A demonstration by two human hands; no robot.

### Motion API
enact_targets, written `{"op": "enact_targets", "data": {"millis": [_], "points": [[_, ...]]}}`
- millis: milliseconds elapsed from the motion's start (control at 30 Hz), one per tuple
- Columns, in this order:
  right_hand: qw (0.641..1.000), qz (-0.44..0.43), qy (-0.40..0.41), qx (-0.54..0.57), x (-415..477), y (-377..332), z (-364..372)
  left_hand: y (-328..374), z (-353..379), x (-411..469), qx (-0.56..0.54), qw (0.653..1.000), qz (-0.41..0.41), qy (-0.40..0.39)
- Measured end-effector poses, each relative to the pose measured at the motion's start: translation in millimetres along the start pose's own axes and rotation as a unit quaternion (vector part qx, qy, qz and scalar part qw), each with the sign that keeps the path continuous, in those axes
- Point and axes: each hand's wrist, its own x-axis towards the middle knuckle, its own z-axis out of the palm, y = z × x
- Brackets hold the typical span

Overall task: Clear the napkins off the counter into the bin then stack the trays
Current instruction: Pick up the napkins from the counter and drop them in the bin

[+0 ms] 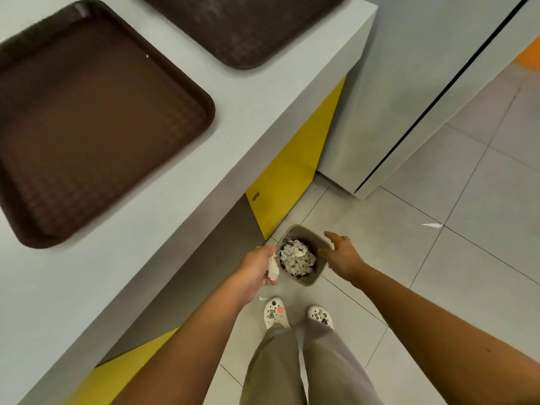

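The fingers of the left hand (pixel 257 267) were curled round a crumpled white napkin (pixel 273 268), pinching it against the palm. The napkin was a narrow, wrinkled wad, its long axis running along the hand from the fingertips back toward the wrist. It hung just beside the left rim of the bin (pixel 310 280), not yet over the opening. The fingers of the right hand (pixel 342 255) were loosely spread and held nothing. The hand hovered at the bin's right rim, and whether the thumb touched it could not be told.

The small, square, grey-brown bin stood on the tiled floor (pixel 438 273) at the foot of the bench's front face, near a yellow panel (pixel 295 171). It was filled almost to the rim with crumpled napkins (pixel 298 258).

On the pale bench (pixel 257 97) two dark brown trays lay flat and apart. The nearer tray (pixel 96 121) lay close to the front edge, and the farther tray (pixel 248 27) lay toward the bench's end corner, cut off by the frame.
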Motion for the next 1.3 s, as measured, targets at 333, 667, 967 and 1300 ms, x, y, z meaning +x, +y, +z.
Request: {"op": "enact_targets", "data": {"millis": [333, 667, 967, 1300], "points": [[0.998, -0.003, 0.030, 0.046, 2, 51, -29, -22, 54, 80, -0.080, 0.995, -0.047, -0.046], [0.989, -0.082, 0.057, 0.111, -10, 18, -49, 3, 47, 45, -0.037, 0.998, 0.049, 0.026], [0.953, -0.302, -0.026, 0.012, -67, -97, -59, 29, 4, -94, 0.004, 0.967, 0.246, 0.064], [0.855, -0.496, -0.130, -0.079, -150, -243, 19, -32, -157, -243, -0.035, 0.888, 0.333, 0.316]]}}
